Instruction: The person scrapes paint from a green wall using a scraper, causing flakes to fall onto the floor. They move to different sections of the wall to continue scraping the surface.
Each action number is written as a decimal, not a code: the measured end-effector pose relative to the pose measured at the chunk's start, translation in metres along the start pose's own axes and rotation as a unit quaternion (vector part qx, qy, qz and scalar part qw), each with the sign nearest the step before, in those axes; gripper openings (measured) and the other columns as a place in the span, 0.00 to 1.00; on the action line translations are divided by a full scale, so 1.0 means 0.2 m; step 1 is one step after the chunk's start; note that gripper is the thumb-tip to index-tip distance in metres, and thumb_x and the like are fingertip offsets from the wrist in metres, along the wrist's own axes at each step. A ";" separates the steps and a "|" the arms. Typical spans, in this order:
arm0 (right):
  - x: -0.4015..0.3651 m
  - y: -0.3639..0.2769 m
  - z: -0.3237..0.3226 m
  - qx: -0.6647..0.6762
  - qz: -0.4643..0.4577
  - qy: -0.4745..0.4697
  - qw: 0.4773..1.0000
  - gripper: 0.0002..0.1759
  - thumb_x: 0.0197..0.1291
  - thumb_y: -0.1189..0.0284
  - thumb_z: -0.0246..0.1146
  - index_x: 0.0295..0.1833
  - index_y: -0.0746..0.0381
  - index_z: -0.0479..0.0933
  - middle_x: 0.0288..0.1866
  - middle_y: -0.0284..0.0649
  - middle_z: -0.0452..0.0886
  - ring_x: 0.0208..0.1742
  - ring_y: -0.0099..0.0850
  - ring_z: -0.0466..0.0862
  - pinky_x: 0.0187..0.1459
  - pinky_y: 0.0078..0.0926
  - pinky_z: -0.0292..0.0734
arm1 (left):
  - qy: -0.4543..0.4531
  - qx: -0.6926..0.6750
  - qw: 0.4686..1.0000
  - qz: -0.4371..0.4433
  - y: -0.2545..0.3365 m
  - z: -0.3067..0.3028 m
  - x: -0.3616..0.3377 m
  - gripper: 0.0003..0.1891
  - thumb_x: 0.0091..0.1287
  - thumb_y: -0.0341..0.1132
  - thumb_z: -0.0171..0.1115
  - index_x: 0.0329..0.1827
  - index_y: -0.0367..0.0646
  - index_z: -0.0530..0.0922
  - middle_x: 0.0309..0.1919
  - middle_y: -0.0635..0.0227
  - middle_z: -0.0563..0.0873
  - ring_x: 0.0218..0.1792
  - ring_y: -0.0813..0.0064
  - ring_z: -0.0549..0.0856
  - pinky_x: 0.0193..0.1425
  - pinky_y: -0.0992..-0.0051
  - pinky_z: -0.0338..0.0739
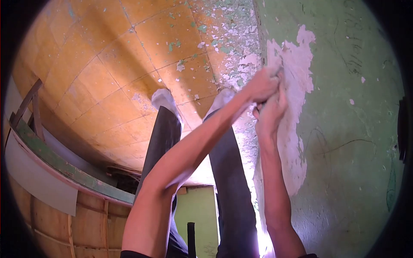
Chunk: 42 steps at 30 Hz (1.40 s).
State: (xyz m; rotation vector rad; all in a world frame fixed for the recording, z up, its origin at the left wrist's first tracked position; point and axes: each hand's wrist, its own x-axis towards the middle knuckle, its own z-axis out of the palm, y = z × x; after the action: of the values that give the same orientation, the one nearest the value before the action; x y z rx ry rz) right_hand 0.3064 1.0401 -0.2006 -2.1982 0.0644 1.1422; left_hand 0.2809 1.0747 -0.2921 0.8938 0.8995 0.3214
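My left hand (pixel 263 85) reaches across to the right, fingers closed, at the bare pale patch (pixel 297 64) where paint is off the green wall (pixel 340 112). Right beside and below it, almost touching, is my right hand (pixel 272 112), its fingers also curled closed. A small dark bit shows between the fingers near the right hand, and a thin blurred edge lies by the left fingertips. What either hand holds is hidden or too blurred to name. The pale patch has ragged edges and runs down the wall past both hands.
Pink, white and green paint flakes (pixel 241 47) litter the orange tiled floor (pixel 107 56) along the wall's foot. My legs and pale-socked feet (pixel 163 98) are below my arms. A curved green wooden edge (pixel 64 165) and a brown panelled surface (pixel 90 223) stand at the lower left.
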 end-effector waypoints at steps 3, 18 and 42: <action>0.13 0.02 0.12 0.017 -0.006 0.004 1.000 0.25 0.72 0.70 0.41 0.72 0.57 0.66 0.25 0.27 0.64 0.20 0.15 0.62 0.16 0.15 0.54 | -0.017 -0.029 0.998 -0.052 -0.04 -0.11 0.12 0.11 0.71 0.36 0.50 0.41 0.34 0.75 0.28 0.68 0.78 0.34 0.79 0.76 0.39 0.72 0.73; 0.00 0.01 0.01 -0.026 0.002 -0.002 1.000 0.23 0.73 0.66 0.45 0.70 0.57 0.68 0.23 0.25 0.62 0.19 0.14 0.62 0.16 0.15 0.54 | -0.055 -0.039 0.995 -0.067 -0.05 -0.02 0.01 0.12 0.72 0.36 0.51 0.44 0.33 0.75 0.32 0.66 0.79 0.36 0.77 0.76 0.43 0.72 0.73; 0.02 -0.19 0.04 -0.039 -0.016 -0.030 0.999 0.25 0.71 0.68 0.42 0.70 0.63 0.68 0.26 0.34 0.73 0.18 0.19 0.69 0.14 0.23 0.59 | -0.024 -0.038 0.998 -0.053 0.21 -0.10 0.08 0.12 0.71 0.35 0.53 0.49 0.35 0.77 0.32 0.73 0.77 0.35 0.83 0.74 0.39 0.76 0.71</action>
State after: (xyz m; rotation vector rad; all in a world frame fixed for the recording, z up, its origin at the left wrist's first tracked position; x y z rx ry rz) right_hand 0.3146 1.0759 -0.1866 -2.2231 -0.0399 1.2101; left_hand 0.2789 1.1205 -0.2749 0.7774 0.8811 0.2406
